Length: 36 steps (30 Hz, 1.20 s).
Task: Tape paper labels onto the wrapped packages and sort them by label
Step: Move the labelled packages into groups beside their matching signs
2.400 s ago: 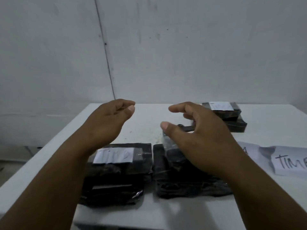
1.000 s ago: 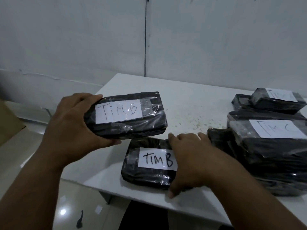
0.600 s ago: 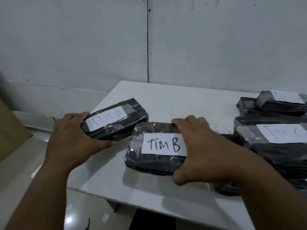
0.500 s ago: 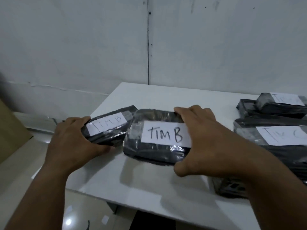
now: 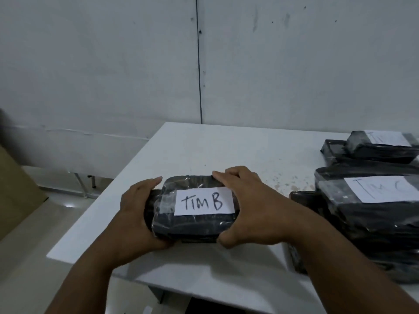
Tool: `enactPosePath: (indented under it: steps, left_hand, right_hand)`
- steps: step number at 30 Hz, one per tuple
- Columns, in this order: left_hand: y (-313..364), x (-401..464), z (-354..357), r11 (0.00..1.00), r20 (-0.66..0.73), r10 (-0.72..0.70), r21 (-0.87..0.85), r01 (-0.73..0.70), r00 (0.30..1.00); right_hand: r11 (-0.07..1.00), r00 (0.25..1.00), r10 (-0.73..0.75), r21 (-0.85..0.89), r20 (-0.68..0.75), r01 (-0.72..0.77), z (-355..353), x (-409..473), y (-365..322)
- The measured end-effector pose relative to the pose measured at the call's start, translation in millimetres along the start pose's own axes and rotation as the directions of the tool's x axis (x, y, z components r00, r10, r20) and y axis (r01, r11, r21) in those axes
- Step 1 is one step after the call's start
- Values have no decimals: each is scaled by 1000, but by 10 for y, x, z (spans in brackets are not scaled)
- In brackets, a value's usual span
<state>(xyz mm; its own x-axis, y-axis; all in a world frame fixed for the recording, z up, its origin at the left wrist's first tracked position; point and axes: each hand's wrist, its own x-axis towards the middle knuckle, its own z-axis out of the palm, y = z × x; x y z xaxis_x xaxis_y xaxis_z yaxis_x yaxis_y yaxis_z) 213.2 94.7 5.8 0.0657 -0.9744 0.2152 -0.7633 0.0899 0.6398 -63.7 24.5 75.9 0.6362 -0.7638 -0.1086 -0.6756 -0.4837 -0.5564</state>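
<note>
A black wrapped package (image 5: 192,225) with a white paper label reading "TIM B" (image 5: 204,201) lies on top of a second black package (image 5: 152,197). Only a dark strip of the second package shows at the left, and its label is hidden. The pair sits near the front left corner of the white table (image 5: 204,150). My left hand (image 5: 136,214) clasps the left side of the pair, against the lower package. My right hand (image 5: 249,207) grips the right end of the top package, fingers over its far edge and thumb at its near edge.
At the right stands a stack of black packages (image 5: 374,223) whose top label reads "TIM C" (image 5: 383,189). Behind it lies another labelled stack (image 5: 381,148). A brown cardboard sheet (image 5: 13,189) leans at the far left on the floor. A grey wall rises behind the table.
My right hand lifted its "TIM B" package and set it leftward on top of the one in my left hand, which came down to the table. The lower label is now covered.
</note>
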Motion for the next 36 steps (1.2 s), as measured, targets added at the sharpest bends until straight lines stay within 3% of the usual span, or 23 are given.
enactPosePath:
  steps: [4,10,13,15,20,24,31,36]
  left_hand:
    - [58,-40,-158,940,194,11,-337,56,981]
    - [244,-36,-222,854,208,-70,-494,166,976]
    - [288,-13,-137,698,105,-386,-616,365,916]
    - [303,56,-116,713,-15,-532,-547,438,847]
    - [259,-2,-82,804,17,-527,-312,505,850]
    - [350,-16,-74,813,-73,-522,-345,470,850]
    - [718,-36,-377,840,-177,-444,-422,340,878]
    - [1278,-12,-659,861,-260,-314,-482,159,913]
  right_hand:
    - [980,998,-26,197,-57,36,76,25,17]
    - [932,986,34,362,-160,27,274,31,27]
    - [922,951,161,385,-265,-49,395,72,4]
    - [899,910,299,404,-287,-168,469,88,-18]
    - [817,868,450,490,-211,-305,509,84,-48]
    - [800,867,439,541,-235,-259,507,58,-126]
    - [829,848,337,555,-409,-62,240,-175,-364]
    - [848,737,284,519,-613,106,-227,-560,-532]
